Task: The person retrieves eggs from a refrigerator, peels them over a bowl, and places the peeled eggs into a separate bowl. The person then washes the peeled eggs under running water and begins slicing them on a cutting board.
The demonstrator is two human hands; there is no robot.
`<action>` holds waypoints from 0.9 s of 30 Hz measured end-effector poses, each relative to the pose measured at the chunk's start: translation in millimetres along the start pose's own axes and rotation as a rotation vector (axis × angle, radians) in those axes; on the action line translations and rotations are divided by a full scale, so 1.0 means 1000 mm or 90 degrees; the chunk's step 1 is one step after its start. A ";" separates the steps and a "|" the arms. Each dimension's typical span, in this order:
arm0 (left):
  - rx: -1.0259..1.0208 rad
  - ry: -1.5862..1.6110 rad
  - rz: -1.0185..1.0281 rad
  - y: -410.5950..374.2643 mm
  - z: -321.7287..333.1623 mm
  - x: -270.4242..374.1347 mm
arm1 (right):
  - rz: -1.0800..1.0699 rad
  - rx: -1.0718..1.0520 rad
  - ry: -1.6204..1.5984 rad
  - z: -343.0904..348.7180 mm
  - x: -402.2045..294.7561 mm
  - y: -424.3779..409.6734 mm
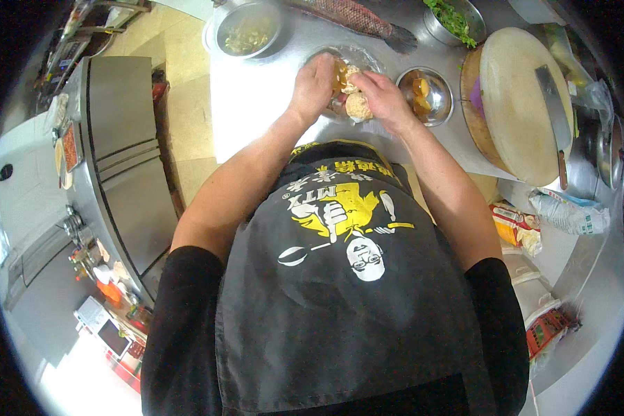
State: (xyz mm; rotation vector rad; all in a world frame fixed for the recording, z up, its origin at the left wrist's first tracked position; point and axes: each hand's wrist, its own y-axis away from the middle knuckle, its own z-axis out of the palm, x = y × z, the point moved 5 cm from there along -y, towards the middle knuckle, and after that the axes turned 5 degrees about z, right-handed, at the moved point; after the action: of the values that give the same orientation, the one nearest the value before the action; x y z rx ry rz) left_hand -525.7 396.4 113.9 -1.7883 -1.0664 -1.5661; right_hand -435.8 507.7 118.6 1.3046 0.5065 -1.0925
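Note:
Both my hands meet over a crinkled clear plastic bag (361, 58) at the near side of a steel worktop. My left hand (316, 83) curls its fingers around a shiny amber-brown piece (339, 75). Between the hands, a pale, rough lump of food (351, 79) is pinched by the thumb and fingers of my right hand (385, 99). A second pale, rounded lump (359, 106) sits just below it, against the right fingers. What exactly the lumps are, I cannot tell. Close to the right hand stands a small steel bowl (439, 115) holding yellow-orange pieces (421, 93).
A whole fish (343, 18) lies across the far worktop (249, 99). Left of it stands a bowl of liquid with green bits (245, 31); to the right, a steel pot of leafy greens (455, 23). A cleaver (554, 106) rests on the round chopping board (515, 104).

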 end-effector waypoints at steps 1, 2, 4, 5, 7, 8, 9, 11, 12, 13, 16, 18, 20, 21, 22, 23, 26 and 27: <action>-0.009 0.062 -0.037 0.001 0.001 0.003 | 0.010 -0.016 -0.036 -0.001 0.002 0.001; -0.018 0.124 -0.074 0.003 0.002 0.007 | 0.020 -0.032 -0.073 -0.005 0.004 0.002; 0.000 0.196 -0.136 0.005 0.001 0.002 | 0.016 -0.047 -0.116 -0.009 0.004 0.004; -0.004 0.223 -0.162 0.003 0.001 -0.002 | 0.002 -0.043 -0.125 -0.011 0.003 0.005; -0.016 0.277 -0.216 0.002 -0.001 -0.005 | -0.026 -0.031 -0.144 -0.018 0.002 0.007; -0.057 0.303 -0.251 0.001 -0.001 -0.006 | -0.031 -0.052 -0.111 -0.023 -0.001 0.007; -0.079 0.351 -0.263 0.002 0.000 -0.006 | -0.032 -0.045 -0.105 -0.023 -0.003 0.006; -0.123 0.448 -0.285 0.003 0.001 -0.006 | -0.035 -0.032 -0.093 -0.021 -0.005 0.006; -0.139 0.451 -0.276 0.002 0.001 -0.006 | -0.040 -0.040 -0.109 -0.021 -0.004 0.003; -0.154 0.455 -0.267 0.001 0.001 -0.007 | -0.042 -0.049 -0.100 -0.021 -0.003 0.002; -0.159 0.428 -0.242 0.000 0.000 -0.002 | -0.063 -0.069 -0.042 -0.020 -0.003 0.000; -0.153 0.403 -0.228 -0.001 -0.001 0.000 | -0.097 -0.040 0.051 -0.021 0.003 -0.007; -0.150 0.384 -0.215 -0.001 -0.002 0.000 | -0.068 -0.021 0.098 -0.025 0.009 -0.009; -0.133 0.361 -0.206 -0.002 -0.003 -0.003 | -0.047 0.001 0.171 -0.024 0.006 -0.006; -0.115 0.338 -0.197 -0.002 -0.003 -0.006 | -0.025 0.025 0.245 -0.020 0.001 -0.002; -0.098 0.314 -0.189 -0.002 -0.004 -0.009 | -0.003 0.048 0.318 -0.016 -0.004 0.003; -0.160 0.409 -0.214 0.000 -0.008 -0.017 | -0.014 0.061 0.446 -0.012 -0.007 0.005; -0.184 0.444 -0.215 0.001 -0.006 -0.012 | -0.023 0.061 0.482 -0.012 -0.005 0.002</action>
State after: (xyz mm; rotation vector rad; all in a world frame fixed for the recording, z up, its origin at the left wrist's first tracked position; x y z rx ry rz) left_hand -528.9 388.2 103.3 -1.0755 -0.8409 -2.4016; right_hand -432.8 520.8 120.9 1.7913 1.0451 -0.6233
